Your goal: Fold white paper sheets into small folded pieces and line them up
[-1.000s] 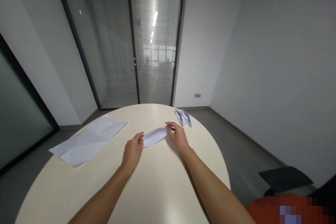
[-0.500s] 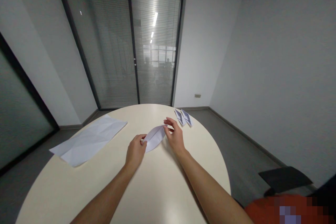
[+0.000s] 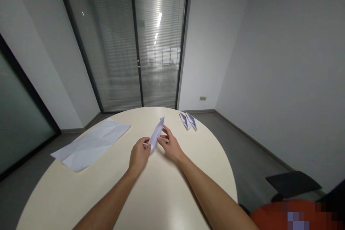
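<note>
Centrally, over the table [image 3: 159, 201], your left hand [image 3: 139, 154] pinched the near end of the folded paper [image 3: 156, 135], whose long axis sloped away rightward; your right hand [image 3: 171, 147] gripped its right edge.

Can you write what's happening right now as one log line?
left hand: holds folded paper | right hand: touches folded paper | table, left: creased sheet | table, far right: two folded pieces

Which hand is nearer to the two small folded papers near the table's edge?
Right. The right hand sits nearer the camera and left of the folded papers; the left hand is farther left, gripping the held paper.
</note>
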A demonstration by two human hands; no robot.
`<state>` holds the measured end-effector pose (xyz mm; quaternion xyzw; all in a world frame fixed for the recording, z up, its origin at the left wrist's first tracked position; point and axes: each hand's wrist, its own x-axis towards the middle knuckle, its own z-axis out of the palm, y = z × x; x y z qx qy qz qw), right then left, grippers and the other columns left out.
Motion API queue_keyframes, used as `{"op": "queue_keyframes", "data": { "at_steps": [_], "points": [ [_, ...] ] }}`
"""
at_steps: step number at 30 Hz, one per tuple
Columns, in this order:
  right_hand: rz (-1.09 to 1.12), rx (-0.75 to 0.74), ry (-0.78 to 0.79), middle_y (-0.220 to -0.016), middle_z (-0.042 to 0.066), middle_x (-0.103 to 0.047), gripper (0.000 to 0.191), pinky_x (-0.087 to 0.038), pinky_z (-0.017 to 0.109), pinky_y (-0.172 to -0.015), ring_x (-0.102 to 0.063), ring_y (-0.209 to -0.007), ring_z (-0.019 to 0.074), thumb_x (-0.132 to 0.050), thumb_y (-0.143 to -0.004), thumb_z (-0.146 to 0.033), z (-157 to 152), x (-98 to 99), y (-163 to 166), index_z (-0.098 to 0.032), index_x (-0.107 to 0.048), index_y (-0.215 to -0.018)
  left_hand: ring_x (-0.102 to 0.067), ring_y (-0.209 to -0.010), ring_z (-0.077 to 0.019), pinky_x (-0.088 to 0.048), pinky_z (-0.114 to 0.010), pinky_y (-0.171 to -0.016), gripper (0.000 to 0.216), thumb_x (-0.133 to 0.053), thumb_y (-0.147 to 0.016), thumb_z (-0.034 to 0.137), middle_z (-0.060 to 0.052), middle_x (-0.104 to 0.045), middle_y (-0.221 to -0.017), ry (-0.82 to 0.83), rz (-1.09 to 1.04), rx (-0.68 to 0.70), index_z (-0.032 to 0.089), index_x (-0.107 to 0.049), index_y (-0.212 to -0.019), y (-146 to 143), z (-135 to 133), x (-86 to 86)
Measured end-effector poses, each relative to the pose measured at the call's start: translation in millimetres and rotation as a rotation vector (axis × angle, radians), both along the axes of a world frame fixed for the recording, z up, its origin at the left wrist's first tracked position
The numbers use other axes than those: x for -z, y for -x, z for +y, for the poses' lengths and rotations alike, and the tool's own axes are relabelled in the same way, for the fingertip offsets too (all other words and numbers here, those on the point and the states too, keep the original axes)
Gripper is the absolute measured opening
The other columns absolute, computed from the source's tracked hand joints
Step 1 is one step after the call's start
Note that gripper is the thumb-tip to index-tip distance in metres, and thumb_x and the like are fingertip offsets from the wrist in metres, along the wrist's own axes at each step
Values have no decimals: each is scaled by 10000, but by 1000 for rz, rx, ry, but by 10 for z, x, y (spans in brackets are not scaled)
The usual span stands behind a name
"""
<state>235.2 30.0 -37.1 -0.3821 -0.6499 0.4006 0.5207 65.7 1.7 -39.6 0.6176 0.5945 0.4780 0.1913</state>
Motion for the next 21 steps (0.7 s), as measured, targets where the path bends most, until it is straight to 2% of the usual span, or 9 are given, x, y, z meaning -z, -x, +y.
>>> {"op": "queue_keyframes", "data": {
  "at_steps": [5,9,11,13,16,21],
  "points": [
    [-26,65,-34,-1546,112,-420,574,-466,472,-1043,-480,-1348,272,-553,-941,-442,26,-13,-50,-284,-429,-1479,-668,-683,-188,-507,-278,-654,270,-608,-737,317,-65,-741,-884,65,-247,86,159,-686,-943,-11,24,-59],
    [-28,60,-66,-1454,106,-534,501,-446,449,-1069,-487,-1340,246,-550,-935,-458,95,-6,-143,-252,-535,-1392,-676,-676,-197,-503,-274,-617,326,-672,-685,370,-68,-750,-870,116,-322,124,151,-704,-924,6,23,-118],
    [-19,34,-76,-1325,103,-632,437,-505,407,-986,-567,-1234,238,-554,-928,-462,112,-18,-186,-232,-611,-1295,-679,-691,-206,-499,-271,-609,333,-690,-672,390,-69,-752,-839,130,-327,130,150,-710,-903,12,28,-135],
    [-11,20,-37,-1155,94,-701,390,-558,360,-838,-645,-1044,224,-569,-911,-465,119,-35,-221,-208,-668,-1187,-674,-687,-208,-490,-267,-598,334,-691,-667,411,-65,-745,-775,139,-338,129,150,-711,-876,21,39,-143],
    [8,-21,57,-951,64,-720,387,-555,302,-641,-645,-770,178,-612,-869,-479,132,-49,-255,-184,-701,-1104,-659,-646,-198,-467,-259,-573,356,-675,-656,422,-50,-730,-706,155,-380,151,147,-703,-881,53,58,-138],
    [82,-34,71,-850,43,-703,452,-520,263,-550,-610,-674,151,-694,-798,-511,183,-32,-269,-168,-710,-1093,-613,-545,-170,-397,-240,-499,371,-670,-627,415,-43,-721,-666,214,-427,195,142,-691,-877,120,69,-99]
  ]
}}
